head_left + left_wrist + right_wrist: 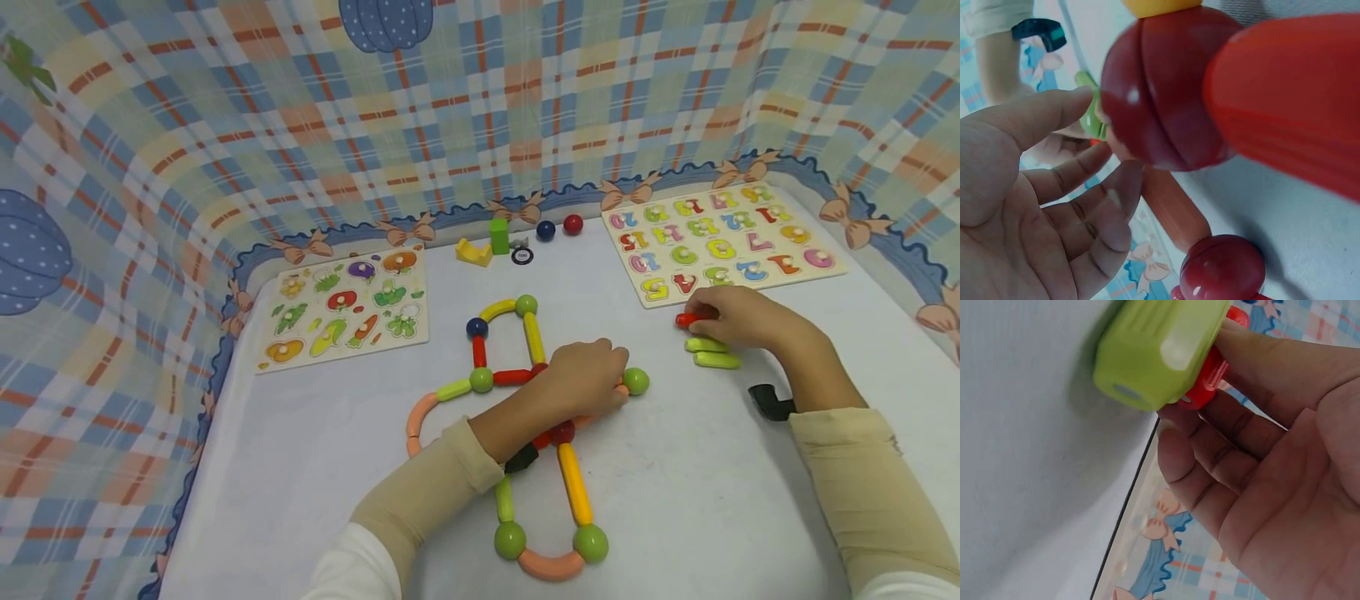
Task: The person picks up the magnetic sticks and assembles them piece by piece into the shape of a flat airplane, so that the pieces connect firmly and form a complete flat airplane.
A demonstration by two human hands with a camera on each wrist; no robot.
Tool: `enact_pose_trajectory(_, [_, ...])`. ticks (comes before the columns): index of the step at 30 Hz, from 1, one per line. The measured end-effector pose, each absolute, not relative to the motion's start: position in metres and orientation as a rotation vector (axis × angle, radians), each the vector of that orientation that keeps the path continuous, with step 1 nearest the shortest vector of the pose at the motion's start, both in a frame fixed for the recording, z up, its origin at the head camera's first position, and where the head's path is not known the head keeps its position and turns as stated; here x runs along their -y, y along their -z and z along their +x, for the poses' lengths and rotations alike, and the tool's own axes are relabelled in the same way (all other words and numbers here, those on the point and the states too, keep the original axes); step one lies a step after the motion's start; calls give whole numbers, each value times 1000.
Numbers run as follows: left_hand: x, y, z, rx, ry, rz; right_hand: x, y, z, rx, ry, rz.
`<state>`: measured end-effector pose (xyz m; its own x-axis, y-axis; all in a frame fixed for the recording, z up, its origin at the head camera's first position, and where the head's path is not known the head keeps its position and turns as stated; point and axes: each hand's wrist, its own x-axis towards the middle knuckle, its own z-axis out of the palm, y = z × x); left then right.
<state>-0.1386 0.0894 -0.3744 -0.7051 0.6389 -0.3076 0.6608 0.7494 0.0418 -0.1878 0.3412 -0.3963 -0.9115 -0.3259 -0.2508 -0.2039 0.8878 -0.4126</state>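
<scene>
My left hand (585, 379) reaches over a flat figure of magnetic rods and balls, its fingers and thumb curled round a salmon rod (622, 388) beside a green ball (636, 381). In the left wrist view a dark red ball (1166, 87) and a red rod (1291, 94) partly hide that grip. Another salmon rod (1175, 209) passes under the fingers. Off to the right, my right hand (731, 317) pinches a short red rod (1207, 378) between thumb and fingers. Two light green rods (716, 360) lie side by side just below it.
A vegetable puzzle board (416, 327) lies at the back left, a number puzzle board (660, 296) at the back right. Between them stand a green block (498, 237), a yellow arch (474, 252), and blue (545, 231) and red (573, 224) balls. Plaid cloth (465, 108) walls the table.
</scene>
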Motion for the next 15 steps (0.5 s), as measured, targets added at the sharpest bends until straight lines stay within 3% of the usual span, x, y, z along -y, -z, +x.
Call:
enact_pose_trajectory(10, [-95, 381, -142, -2602, 57, 913, -310, 395, -166, -2638, 762, -706])
enact_pose_trajectory(15, [-95, 380, -142, -2594, 42, 927, -302, 401, -168, -2491, 919, -725])
